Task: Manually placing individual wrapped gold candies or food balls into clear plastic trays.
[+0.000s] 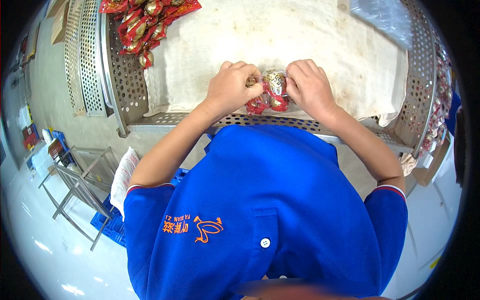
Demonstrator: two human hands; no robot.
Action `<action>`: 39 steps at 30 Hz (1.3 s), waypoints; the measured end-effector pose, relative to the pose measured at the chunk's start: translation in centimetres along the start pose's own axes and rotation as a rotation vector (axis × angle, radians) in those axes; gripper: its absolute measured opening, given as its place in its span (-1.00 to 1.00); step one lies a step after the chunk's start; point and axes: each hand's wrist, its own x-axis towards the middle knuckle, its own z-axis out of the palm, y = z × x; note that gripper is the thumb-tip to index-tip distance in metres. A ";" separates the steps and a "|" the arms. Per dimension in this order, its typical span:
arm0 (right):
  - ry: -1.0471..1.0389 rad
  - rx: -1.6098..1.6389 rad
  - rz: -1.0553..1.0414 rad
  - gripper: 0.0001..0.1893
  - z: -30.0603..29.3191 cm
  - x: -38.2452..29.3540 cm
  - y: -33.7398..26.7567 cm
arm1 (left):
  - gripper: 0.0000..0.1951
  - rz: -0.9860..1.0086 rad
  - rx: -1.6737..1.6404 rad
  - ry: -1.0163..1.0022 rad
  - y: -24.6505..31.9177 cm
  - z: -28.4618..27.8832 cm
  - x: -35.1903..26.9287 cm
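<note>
Several gold and red wrapped egg-shaped items (275, 84) lie in a clear plastic bag between my hands, near the front edge of a cloth-covered metal table. My left hand (238, 84) pinches the bag's left side with thumb and fingers. At the right side of the bag, my right hand (309, 88) has its fingers curled on the clear plastic. The bag partly covers the items, and my fingers hide its edges. A pile of similar gold and red packets (140, 32) rests at the table's upper left, away from my hands.
Pale cloth (210, 41) covers the perforated metal table (125, 78). A stack of clear plastic bags (386, 18) lies at its upper right. More red packets (438, 101) are beyond the right side wall. Metal frames (75, 183) and a blue plastic pallet (108, 225) stand on the floor at left.
</note>
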 end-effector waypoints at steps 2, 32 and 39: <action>-0.040 0.014 0.045 -0.87 -0.1 0.0 0.0 | -0.82 0.052 -0.045 -0.017 -0.1 0.3 0.1; -0.050 -0.132 -0.191 -0.78 -3.6 3.9 -2.2 | -0.18 0.109 -0.023 -0.212 2.0 -1.2 2.1; 0.273 0.352 -0.004 -0.38 -12.2 3.2 -1.0 | -0.06 0.202 -0.733 0.136 2.7 -2.4 -0.2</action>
